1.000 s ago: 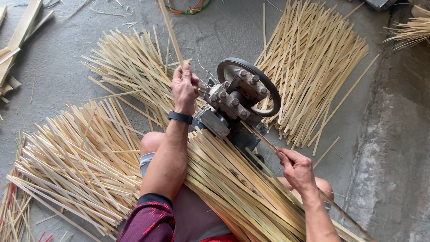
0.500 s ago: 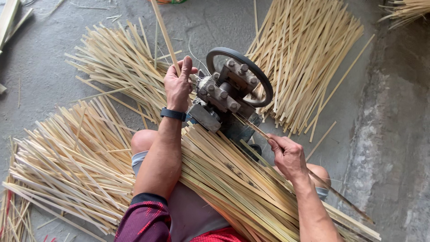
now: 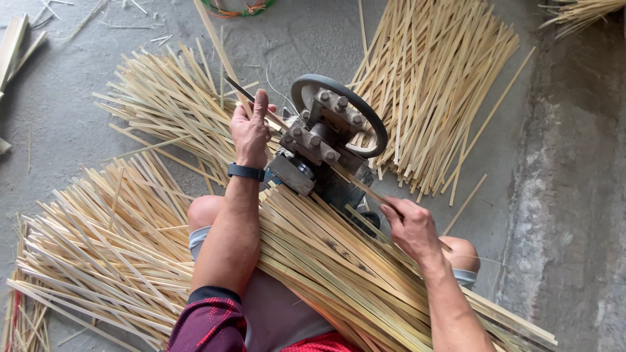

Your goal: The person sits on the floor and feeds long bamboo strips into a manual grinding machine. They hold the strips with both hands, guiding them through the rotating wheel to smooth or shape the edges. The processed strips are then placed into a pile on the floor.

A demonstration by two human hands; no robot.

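1. A grey concrete floor (image 3: pixel 574 195) fills the view from above, with a rougher, darker band down the right side.
2. Heaps of pale bamboo strips cover much of it: a wide fan at the lower left (image 3: pixel 98 261), a pile at the upper left (image 3: pixel 163 98) and another at the upper right (image 3: pixel 437 85).
3. A thick bundle of longer strips (image 3: pixel 339 267) lies across the seated person's lap, running from the machine toward the lower right corner.
4. A small dark metal machine (image 3: pixel 319 150) stands between the person's knees, with a round wheel on top and bolted blocks along its middle.
5. A single strip (image 3: pixel 225 58) passes slantwise through the machine; it emerges at the upper left and enters at the lower right.
6. The left hand (image 3: pixel 251 130), with a black band on its wrist, is closed around the emerging strip just beside the machine.
7. The right hand (image 3: pixel 411 225) pinches the trailing end of the same strip between thumb and fingers, near the lap bundle.
8. Judged from its look, the strip is light, thin and springy. It probably bends easily along its length, may snap if kinked, and likely has splintery edges. Holding it close to the machine on either side, as both hands do, seems the steadiest grip.
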